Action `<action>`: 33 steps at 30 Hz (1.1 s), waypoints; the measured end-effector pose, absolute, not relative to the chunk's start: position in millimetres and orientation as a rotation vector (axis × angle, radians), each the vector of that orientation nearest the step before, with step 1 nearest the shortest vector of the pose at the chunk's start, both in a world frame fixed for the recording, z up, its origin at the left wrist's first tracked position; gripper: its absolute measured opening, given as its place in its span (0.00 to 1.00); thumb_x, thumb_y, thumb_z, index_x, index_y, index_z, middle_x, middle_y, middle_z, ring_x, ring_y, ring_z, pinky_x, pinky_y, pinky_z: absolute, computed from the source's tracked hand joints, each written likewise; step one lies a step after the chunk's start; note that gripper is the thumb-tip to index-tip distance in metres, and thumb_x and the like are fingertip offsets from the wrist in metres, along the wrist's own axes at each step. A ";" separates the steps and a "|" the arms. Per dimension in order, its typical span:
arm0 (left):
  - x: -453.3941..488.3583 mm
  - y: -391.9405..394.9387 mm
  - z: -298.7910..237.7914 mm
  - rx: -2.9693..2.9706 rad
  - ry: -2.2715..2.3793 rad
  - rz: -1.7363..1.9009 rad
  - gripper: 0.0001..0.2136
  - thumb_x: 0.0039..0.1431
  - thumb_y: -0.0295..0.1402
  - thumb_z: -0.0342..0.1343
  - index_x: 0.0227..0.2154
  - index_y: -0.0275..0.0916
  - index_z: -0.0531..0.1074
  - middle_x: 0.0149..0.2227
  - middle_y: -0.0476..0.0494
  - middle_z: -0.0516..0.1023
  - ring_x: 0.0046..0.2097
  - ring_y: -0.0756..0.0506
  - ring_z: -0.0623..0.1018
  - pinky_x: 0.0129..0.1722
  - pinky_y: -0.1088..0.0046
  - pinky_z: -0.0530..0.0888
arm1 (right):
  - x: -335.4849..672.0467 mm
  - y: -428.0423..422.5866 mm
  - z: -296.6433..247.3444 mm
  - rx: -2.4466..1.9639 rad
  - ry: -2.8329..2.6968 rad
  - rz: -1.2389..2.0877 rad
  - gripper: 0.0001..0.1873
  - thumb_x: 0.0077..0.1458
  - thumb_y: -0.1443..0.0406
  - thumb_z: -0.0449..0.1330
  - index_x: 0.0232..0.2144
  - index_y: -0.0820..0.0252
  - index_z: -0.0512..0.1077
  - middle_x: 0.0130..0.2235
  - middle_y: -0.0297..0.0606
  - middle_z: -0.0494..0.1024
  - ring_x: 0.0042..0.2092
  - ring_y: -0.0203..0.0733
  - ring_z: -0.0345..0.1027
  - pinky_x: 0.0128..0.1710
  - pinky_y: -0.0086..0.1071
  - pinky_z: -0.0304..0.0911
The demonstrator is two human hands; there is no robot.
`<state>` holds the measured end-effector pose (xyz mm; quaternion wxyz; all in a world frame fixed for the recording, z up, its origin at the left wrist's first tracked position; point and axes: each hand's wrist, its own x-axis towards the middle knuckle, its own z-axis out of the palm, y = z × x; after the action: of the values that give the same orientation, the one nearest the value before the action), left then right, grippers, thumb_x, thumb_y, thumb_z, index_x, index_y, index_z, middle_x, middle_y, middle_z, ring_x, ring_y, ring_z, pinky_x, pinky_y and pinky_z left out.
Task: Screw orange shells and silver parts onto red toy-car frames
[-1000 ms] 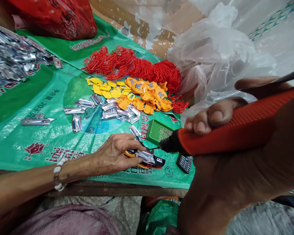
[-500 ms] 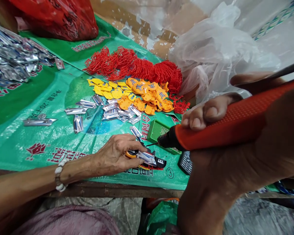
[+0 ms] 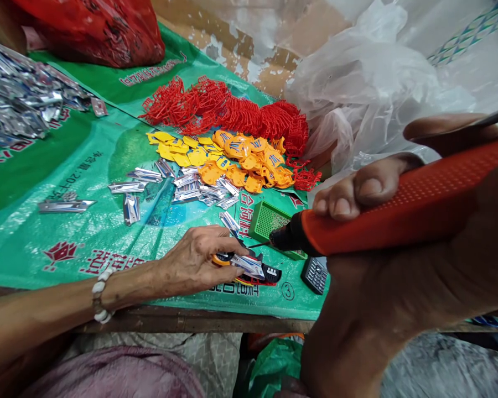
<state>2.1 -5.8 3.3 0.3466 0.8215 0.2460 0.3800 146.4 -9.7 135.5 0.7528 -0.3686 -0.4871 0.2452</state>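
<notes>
My left hand (image 3: 201,257) is closed on a partly built toy car (image 3: 269,273) with a black, orange and red body. Finger and thumb pinch a silver plate with blue stripes (image 3: 251,265) on its top. My right hand (image 3: 382,298) grips a red-orange electric screwdriver (image 3: 369,221) with a black nose. Its thin bit points left, above the toy car's back side; whether the tip touches anything I cannot tell. Just behind the bit sits a green basket (image 3: 262,218) holding small pieces, likely screws.
Yellow and orange shells (image 3: 240,157), red plastic frames (image 3: 232,113) and loose silver plates (image 3: 186,190) lie on the green sheet (image 3: 83,232). A dark keypad device (image 3: 314,275) sits near the edge. At the back are a red bag (image 3: 108,33) and clear plastic bags (image 3: 365,83).
My right hand and the screwdriver have shifted slightly to the right. My left hand still holds the toy car in nearly the same place.
</notes>
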 end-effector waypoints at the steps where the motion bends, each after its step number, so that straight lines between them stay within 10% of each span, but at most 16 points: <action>1: 1.9 -5.7 4.0 2.129 0.642 1.000 0.06 0.57 0.31 0.61 0.37 0.37 0.80 0.26 0.49 0.73 0.29 0.49 0.71 0.29 0.75 0.62 | 147.9 -9.9 135.5 -0.816 -1.057 0.534 0.15 0.57 0.57 0.52 0.28 0.55 0.75 0.19 0.27 0.66 0.17 0.29 0.58 0.12 0.25 0.56; 33: 0.5 -1.9 10.3 2.166 0.589 0.972 0.07 0.56 0.28 0.62 0.37 0.33 0.80 0.27 0.47 0.76 0.31 0.49 0.74 0.31 0.75 0.67 | 177.5 -28.4 128.5 -0.919 -1.155 0.556 0.14 0.55 0.56 0.52 0.34 0.58 0.73 0.19 0.26 0.66 0.16 0.33 0.57 0.10 0.30 0.58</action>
<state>0.5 -1.9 10.3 0.3408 0.8325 0.2264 0.3735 177.5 -28.4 128.5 0.7047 -0.4135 -0.5194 0.2502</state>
